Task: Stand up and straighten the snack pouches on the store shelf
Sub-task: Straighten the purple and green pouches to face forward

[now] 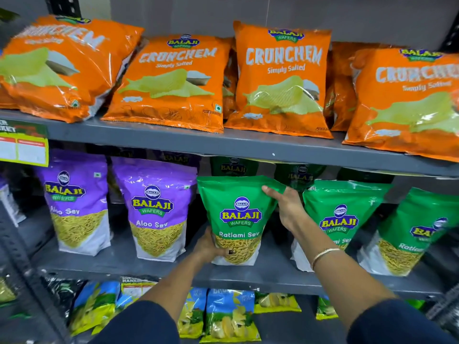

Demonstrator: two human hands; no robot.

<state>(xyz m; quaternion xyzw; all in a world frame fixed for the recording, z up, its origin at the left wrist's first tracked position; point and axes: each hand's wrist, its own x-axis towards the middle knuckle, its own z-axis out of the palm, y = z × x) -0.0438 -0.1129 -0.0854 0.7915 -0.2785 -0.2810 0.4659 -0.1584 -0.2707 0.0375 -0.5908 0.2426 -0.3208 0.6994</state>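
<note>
Over at three o'clock the far-right green pouch [422, 234] runs off the edge, its name cut to "Ratla". Behind the right hand [288, 209], the neighbouring green pouch [340, 219] loses its left side and half its lettering. The left hand [208, 247] hides its fingers behind the held pouch [236, 219]. At eleven o'clock the leftmost orange bag [62, 68] is smeared, its print unreadable. The back-row pouches [233, 167] sit in shadow under the upper shelf [198, 142]. At nine o'clock, the price tag [23, 145] is too blurred to read.

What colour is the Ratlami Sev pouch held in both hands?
Green, with a clear window showing yellow sev; the Ratlami Sev pouch shows best in the head view.
</note>
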